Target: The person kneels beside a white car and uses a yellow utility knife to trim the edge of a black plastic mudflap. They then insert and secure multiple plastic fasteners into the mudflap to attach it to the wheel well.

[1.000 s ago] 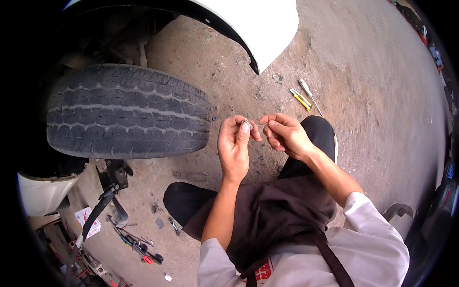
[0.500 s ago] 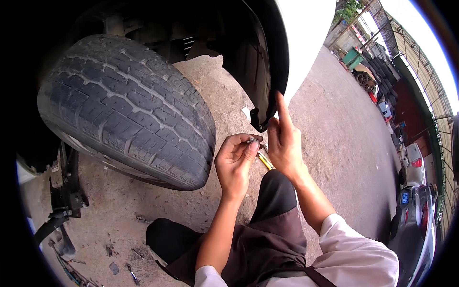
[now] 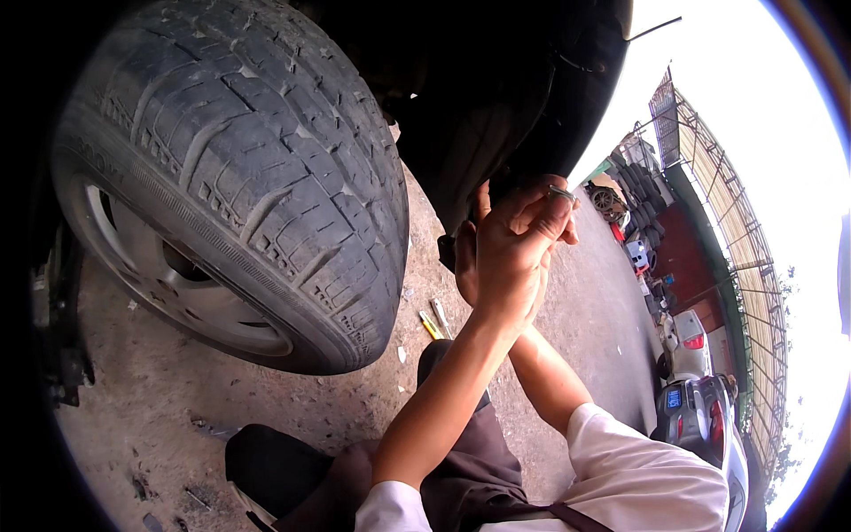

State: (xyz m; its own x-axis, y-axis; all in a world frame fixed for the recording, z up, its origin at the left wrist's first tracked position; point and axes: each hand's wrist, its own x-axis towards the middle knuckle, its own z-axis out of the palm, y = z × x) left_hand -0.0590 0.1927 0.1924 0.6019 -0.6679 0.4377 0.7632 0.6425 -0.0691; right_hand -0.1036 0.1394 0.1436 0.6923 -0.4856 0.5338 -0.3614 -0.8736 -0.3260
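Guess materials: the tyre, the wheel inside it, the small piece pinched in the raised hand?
Tyre: black rubber, matte, blocky worn tread.
Wheel: looks like silver-grey metal, dull, smooth face.
Small piece in the left hand: probably metal, from its grey glint; too small to be sure.

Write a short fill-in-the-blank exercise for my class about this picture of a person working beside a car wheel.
1. The worn black rubber tyre sits on a ____ coloured metal wheel rim.
2. The left hand pinches a small ____ part at its fingertips.
3. The right hand is mostly hidden ____ the left hand.
4. A yellow-handled tool lies on the ____ ground.

Missing words: silver; metal; behind; dirt
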